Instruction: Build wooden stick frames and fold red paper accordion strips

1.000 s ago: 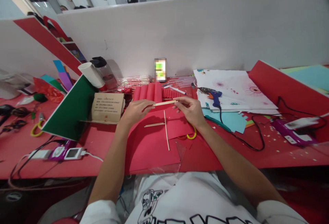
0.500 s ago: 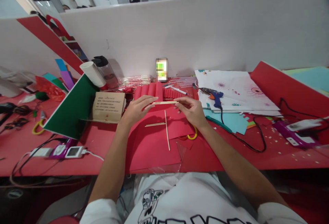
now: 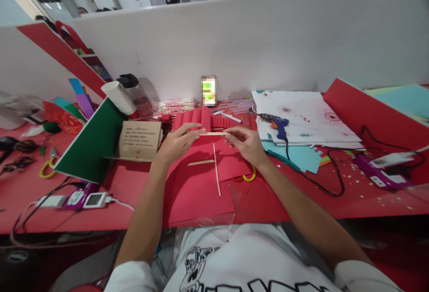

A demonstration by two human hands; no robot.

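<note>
My left hand and my right hand pinch the two ends of a thin wooden stick, holding it level above a red paper sheet. Two more sticks lie on that sheet: a long one pointing toward me and a short one crossing to its left. Just beyond my hands stands a row of red paper rolls.
A brown cardboard box and a green board sit to the left, with a white cup and bottle behind. A blue glue gun and its black cable lie right, on patterned paper. Yellow-handled scissors peek from under my right wrist.
My hands have barely shifted, still holding the stick level between them; the fingers of my left hand have stretched out a little along it.
</note>
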